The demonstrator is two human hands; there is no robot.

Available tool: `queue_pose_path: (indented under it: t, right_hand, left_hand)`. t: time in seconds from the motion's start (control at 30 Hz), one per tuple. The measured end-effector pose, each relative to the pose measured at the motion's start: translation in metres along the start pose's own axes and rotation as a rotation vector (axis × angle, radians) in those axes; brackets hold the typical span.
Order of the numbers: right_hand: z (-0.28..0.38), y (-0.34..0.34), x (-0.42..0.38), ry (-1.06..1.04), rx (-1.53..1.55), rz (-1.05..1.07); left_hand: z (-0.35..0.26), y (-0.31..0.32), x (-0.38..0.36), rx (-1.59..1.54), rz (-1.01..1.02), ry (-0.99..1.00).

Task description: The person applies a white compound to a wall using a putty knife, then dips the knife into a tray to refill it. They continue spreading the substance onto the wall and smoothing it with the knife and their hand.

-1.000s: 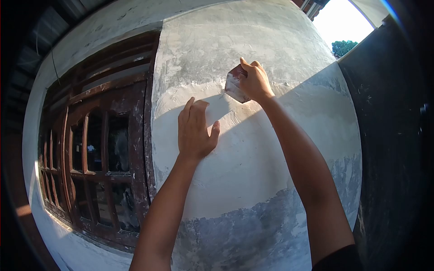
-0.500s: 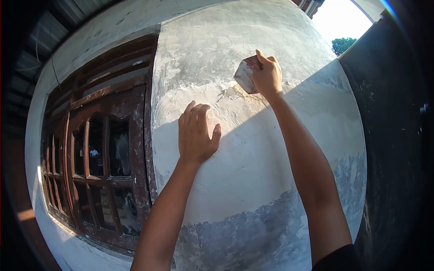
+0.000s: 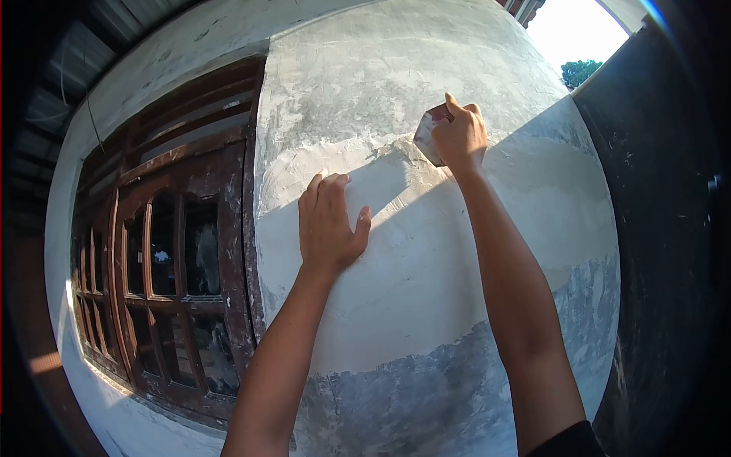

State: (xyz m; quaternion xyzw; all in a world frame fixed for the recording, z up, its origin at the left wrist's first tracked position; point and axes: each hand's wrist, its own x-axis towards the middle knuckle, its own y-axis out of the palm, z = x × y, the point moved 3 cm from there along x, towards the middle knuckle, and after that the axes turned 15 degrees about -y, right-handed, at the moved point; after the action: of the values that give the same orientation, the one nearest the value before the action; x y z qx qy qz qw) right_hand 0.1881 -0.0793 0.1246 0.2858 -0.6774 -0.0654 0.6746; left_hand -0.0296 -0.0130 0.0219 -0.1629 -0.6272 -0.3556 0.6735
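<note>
My right hand (image 3: 461,141) grips a flat scraper (image 3: 431,135) with a reddish-brown part and a pale, smeared face, held at the wall around the upper edge of a cream-coloured coat. My left hand (image 3: 330,221) rests against the wall lower and to the left, fingers apart, nothing in it. Between and below the hands, the cream coat (image 3: 396,305) spreads over the grey wall (image 3: 365,84), with rough ridges near the scraper.
At the left, a dark brown wooden window (image 3: 171,251) with glass panes sits in the wall. A dark wall (image 3: 662,213) stands on the right. Corrugated roofing (image 3: 65,68) shows at the upper left.
My right hand and the scraper have moved right and slightly down along the wall. My left hand has stayed almost in place.
</note>
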Motion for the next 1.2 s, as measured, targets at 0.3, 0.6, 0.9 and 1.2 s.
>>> queue_pose_path:
  t: [0.3,0.6,0.9,1.2]
  right_hand:
    - [-0.001,0.004,-0.006,0.027,0.001,-0.023]
    - [0.005,0.005,0.006,-0.072,-0.036,-0.044]
    - [0.003,0.009,0.008,-0.014,-0.090,-0.112]
    - [0.000,0.013,-0.001,-0.030,-0.107,-0.116]
  left_hand:
    - [-0.001,-0.001,-0.001,0.012,0.012,-0.005]
    - [0.000,0.002,0.000,-0.021,0.006,0.018]
    - [-0.003,-0.001,0.001,-0.012,0.020,-0.001]
    - [-0.001,0.002,0.001,0.000,-0.018,0.030]
